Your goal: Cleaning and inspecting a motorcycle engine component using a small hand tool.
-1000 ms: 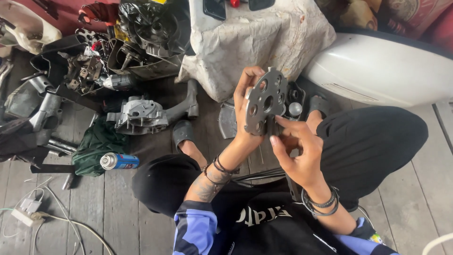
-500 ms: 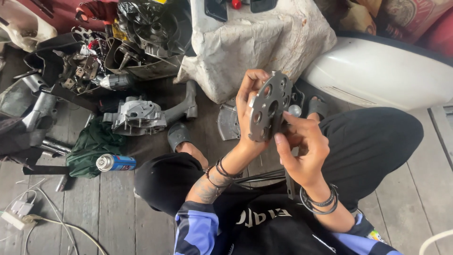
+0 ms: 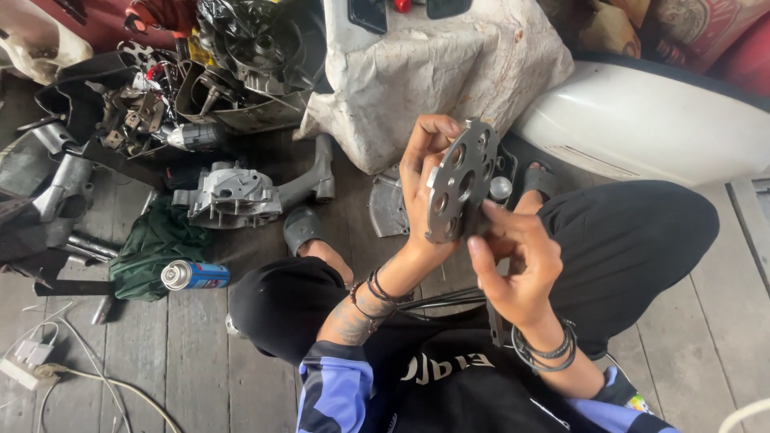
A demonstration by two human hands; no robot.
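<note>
Two hands: both raised at the centre of the view, holding one round metal plate (image 3: 459, 183) between them, above the person's lap.
Plate: grey disc drilled with round holes, tilted on edge, well clear of the floor.
Left hand (image 3: 423, 184): fingers curled around the plate's rim from 9 o'clock, thumb on the near face, gripping it.
Right hand (image 3: 513, 261): at 5 o'clock of the plate, fingers bent and pinching its lower edge.
Wrists: dark bands on both.
Floor (image 3: 184, 361): worn grey wooden planks, gaps between boards; the person sits on it in black trousers, a foot in a grey sandal (image 3: 303, 228) at 9 o'clock.
Floor at 9 o'clock: blue spray can (image 3: 195, 275) lying on its side, touching a crumpled green cloth (image 3: 152, 244).
Floor at 10 o'clock: grey engine casing (image 3: 234, 195), with a heap of dark engine parts (image 3: 192, 72) beyond it.
Floor at 8 o'clock: white cables (image 3: 72, 377) trailing across the boards.
At 12 o'clock: crumpled white sack (image 3: 449, 72).
At 2 o'clock: smooth white scooter body panel (image 3: 642, 120).
</note>
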